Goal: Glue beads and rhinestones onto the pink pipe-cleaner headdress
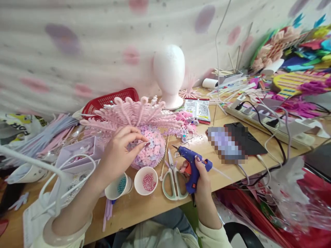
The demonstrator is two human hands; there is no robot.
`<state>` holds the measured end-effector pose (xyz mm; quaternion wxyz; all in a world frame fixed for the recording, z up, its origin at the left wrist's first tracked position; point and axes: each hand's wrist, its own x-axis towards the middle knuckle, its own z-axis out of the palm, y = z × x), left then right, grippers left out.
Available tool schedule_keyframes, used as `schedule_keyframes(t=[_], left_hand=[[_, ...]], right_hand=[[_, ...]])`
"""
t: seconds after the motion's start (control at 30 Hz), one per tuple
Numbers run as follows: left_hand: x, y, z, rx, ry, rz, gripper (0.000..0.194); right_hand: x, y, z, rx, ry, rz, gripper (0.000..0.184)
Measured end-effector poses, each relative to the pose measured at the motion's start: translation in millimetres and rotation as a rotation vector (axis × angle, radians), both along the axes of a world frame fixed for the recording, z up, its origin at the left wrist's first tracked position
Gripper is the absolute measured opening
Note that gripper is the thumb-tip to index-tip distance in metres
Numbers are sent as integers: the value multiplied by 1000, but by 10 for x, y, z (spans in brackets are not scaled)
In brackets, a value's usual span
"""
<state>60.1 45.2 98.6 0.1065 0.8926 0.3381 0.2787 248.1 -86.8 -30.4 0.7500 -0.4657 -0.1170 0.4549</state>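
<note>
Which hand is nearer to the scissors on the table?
Right. The right hand grips the blue glue gun just to the right of the scissors; the left hand is farther off to their left, by the flower-covered dome.

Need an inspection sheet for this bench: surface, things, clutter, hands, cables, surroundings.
Surface: wooden table, bare in patches along the near edge.
Things: blue glue gun, pink flower-covered piece, cups of pink beads and teal beads.
Clutter: scissors beside the glue gun; red basket behind.
Hands: right hand grips the glue gun; left hand by the piece, anything held too small to tell.
Cables: several around the power strip, right side.
Surroundings: white mannequin head, patterned cloth.
</note>
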Motion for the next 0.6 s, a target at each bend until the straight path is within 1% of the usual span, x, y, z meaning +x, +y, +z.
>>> schedule_keyframes(t=[0.1, 0.17, 0.23, 0.37, 0.5, 0.6], left_hand=[[180, 14, -84, 176, 133, -23, 21], [242, 15, -146, 232, 179, 1, 21], [274, 12, -188, 268, 178, 32, 20], [298, 12, -201, 295, 193, 58, 18], [309, 17, -191, 281, 218, 55, 18], [324, 16, -197, 283, 220, 84, 12]], right_hand=[[18, -18, -16, 17, 71, 15, 51], [28, -26, -28, 22, 107, 54, 51], [29, -29, -27, 24, 123, 63, 51], [18, -35, -20, 21, 123, 27, 50], [28, -53, -73, 27, 136, 82, 49], [37, -60, -84, 27, 147, 99, 50]])
